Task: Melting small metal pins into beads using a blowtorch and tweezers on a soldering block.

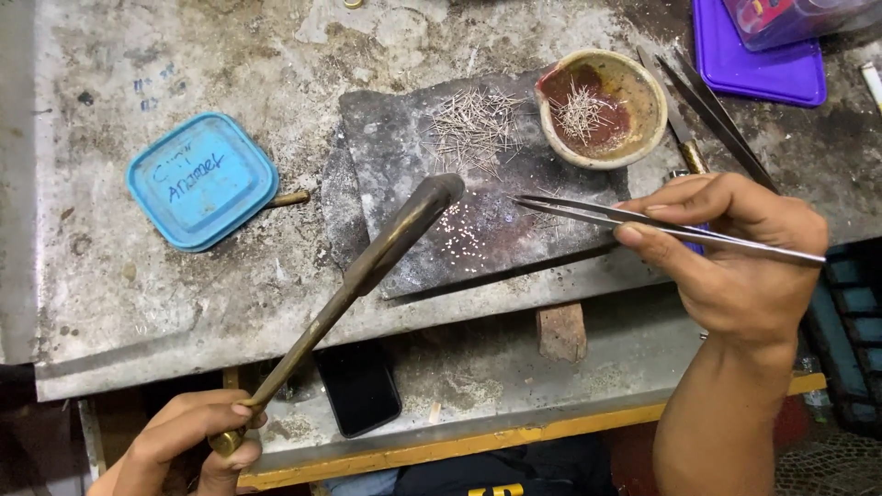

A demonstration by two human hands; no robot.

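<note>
My left hand grips the lower end of a long brass torch pipe; its bent nozzle hangs over a dark soldering slab. My right hand holds long steel tweezers whose tips rest just above the slab's right part. Tiny bright beads lie in a patch on the slab below the nozzle. A heap of thin wire pins sits on the slab's far side.
A clay bowl with reddish paste and several pins stands right of the slab. A blue square lid lies at left, a purple tray at far right, spare tweezers beside it. A dark phone lies on the lower shelf.
</note>
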